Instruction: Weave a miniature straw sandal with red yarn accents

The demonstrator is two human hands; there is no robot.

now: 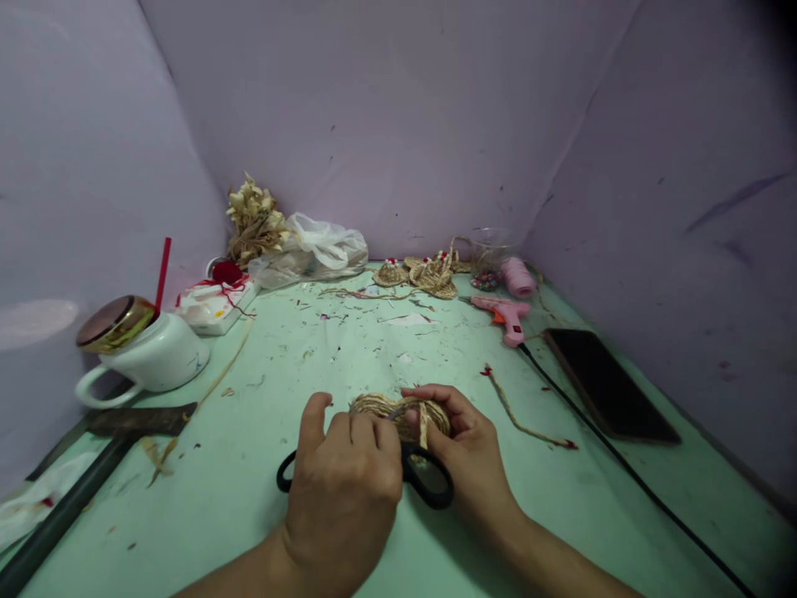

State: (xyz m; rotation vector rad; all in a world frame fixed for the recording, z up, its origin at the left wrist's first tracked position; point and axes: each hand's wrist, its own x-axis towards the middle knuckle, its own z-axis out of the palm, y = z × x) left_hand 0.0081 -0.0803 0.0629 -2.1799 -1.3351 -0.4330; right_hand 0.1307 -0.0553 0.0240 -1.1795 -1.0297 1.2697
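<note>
Near the front of the table, my left hand [349,473] is closed around the middle of a pair of scissors [429,482]. Their black handle loops stick out on both sides of it, and the blades are mostly hidden. My right hand [466,440] is closed on a coiled, braided straw piece [377,404], with the thumb on the near side and fingers behind. A short straw strip stands up beside the thumb. The scissors' tip appears to touch the straw piece, though my left fingers cover much of that spot.
A pink glue gun [507,316] with a black cord, a phone [610,382] and a straw cord [523,423] lie right. Finished straw pieces [429,274], a plastic bag [317,249] and a thread spool [518,277] stand behind. A white mug [155,357] and a hammer [75,498] are left.
</note>
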